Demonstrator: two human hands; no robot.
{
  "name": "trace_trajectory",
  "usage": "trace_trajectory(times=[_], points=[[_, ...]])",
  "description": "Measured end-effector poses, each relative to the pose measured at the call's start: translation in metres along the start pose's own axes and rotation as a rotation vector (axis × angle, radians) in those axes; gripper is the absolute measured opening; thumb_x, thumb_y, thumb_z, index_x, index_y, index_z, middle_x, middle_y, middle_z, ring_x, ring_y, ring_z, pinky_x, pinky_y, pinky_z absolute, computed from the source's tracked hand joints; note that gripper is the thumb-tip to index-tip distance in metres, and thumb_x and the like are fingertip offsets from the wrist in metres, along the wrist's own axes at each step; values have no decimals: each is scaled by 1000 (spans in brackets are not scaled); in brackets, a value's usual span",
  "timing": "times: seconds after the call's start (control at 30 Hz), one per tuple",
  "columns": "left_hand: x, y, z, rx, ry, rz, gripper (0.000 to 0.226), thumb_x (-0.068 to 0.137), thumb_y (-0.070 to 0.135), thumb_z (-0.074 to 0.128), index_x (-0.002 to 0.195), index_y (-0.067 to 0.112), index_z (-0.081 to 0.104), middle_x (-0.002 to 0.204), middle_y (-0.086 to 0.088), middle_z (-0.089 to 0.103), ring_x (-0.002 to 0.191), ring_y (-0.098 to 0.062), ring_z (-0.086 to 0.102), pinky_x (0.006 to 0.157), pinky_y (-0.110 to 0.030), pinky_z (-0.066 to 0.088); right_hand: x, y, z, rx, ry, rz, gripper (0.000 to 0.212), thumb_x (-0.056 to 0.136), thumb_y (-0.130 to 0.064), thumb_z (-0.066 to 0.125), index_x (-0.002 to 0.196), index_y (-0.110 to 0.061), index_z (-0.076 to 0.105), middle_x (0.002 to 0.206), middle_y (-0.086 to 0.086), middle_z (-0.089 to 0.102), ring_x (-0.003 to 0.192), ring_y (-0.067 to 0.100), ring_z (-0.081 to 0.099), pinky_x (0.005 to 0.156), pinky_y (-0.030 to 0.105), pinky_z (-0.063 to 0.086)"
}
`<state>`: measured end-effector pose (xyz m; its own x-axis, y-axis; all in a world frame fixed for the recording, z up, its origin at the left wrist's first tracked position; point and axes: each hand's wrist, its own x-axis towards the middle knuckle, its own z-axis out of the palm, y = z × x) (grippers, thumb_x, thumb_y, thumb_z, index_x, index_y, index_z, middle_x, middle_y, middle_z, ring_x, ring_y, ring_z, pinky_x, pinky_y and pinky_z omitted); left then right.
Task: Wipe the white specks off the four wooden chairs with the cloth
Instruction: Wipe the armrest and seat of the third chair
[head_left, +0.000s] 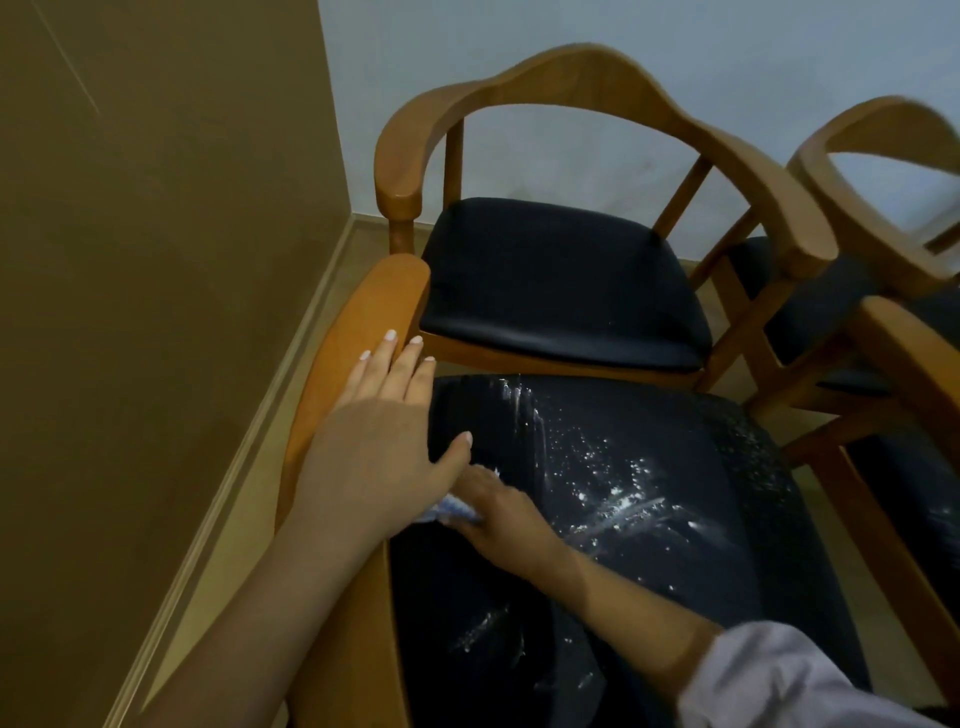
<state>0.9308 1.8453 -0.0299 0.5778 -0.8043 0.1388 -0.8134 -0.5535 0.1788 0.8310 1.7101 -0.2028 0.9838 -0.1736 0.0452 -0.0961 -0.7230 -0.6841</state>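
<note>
On the near chair's seat (753, 571), the right hand (496, 517) clutches the cloth (456, 506) beside white specks (623, 496). Left of that seat, the left hand (384, 431) lies flat on the armrest (363, 306).

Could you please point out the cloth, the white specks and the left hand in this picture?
cloth (456, 508): head view, its visible bluish-white edge.
white specks (626, 499): head view, the densest streaked patch.
left hand (382, 421): head view, back of the hand.

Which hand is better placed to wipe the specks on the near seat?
Right. The right hand holds the cloth on the near seat, beside the white specks. The left hand lies flat on the armrest, holding nothing.
</note>
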Motion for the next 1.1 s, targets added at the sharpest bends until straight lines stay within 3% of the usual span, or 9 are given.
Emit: trace_trajectory(times=[0.1,0.17,0.37,0.63,0.73,0.8,0.87,0.97,1.1], points=[[-1,0,-1,28,5,9,86,80,63,14,146,10,30,156,-6,21,146,-20,6,114,-32,3,-25,-6,14,-23,-49,-106,49,91,-32,56,136,-15,52,146,2,45,139,3,29,117,19,15],[-1,0,-2,45,-4,12,87,80,64,13,146,10,31,156,-6,21,146,-21,6,113,-31,2,-28,-10,17,-45,-110,-153,47,91,-31,51,135,-16,54,147,2,44,140,5,26,118,20,12],[1,2,-2,23,-18,-5,94,74,68,1,149,15,21,158,-2,10,145,-17,-5,111,-28,-8,4,-6,12,-85,-118,-201,43,90,-12,61,132,-12,57,144,7,48,139,19,34,117,35,25],[1,3,-2,10,-21,-3,91,75,67,4,148,17,25,158,-1,13,145,-16,-6,113,-31,-6,19,-7,9,-51,-63,-192,44,90,-8,62,133,-16,55,146,4,46,131,18,42,109,35,34],[0,3,-1,10,-12,-7,90,75,67,5,148,17,26,158,-1,13,145,-16,-7,112,-29,-8,37,2,16,-95,-83,-61,54,95,-14,55,146,-18,38,154,6,33,142,19,26,116,32,22],[0,2,-1,-2,-6,-1,86,78,66,10,147,17,28,158,-1,15,145,-16,-6,112,-29,-8,53,12,24,-184,-91,-26,52,97,-22,50,147,-20,35,155,6,30,147,21,17,120,41,19],[0,1,0,-12,-2,4,81,82,64,17,145,16,32,157,-1,18,145,-16,-2,113,-30,-4,68,17,26,-216,-74,-10,50,98,-26,49,146,-20,37,155,3,31,148,18,11,121,41,14],[0,0,1,-5,3,12,82,82,65,16,144,15,36,156,-2,22,146,-17,2,115,-33,0,87,12,15,-198,-2,-20,46,99,-22,51,144,-15,41,153,3,35,147,18,11,121,32,-1],[0,0,3,-9,19,11,79,82,63,20,142,15,39,154,-2,26,145,-17,4,114,-31,0,108,15,14,-136,55,37,41,97,-23,50,139,-18,48,147,3,44,146,17,14,116,28,-3]])
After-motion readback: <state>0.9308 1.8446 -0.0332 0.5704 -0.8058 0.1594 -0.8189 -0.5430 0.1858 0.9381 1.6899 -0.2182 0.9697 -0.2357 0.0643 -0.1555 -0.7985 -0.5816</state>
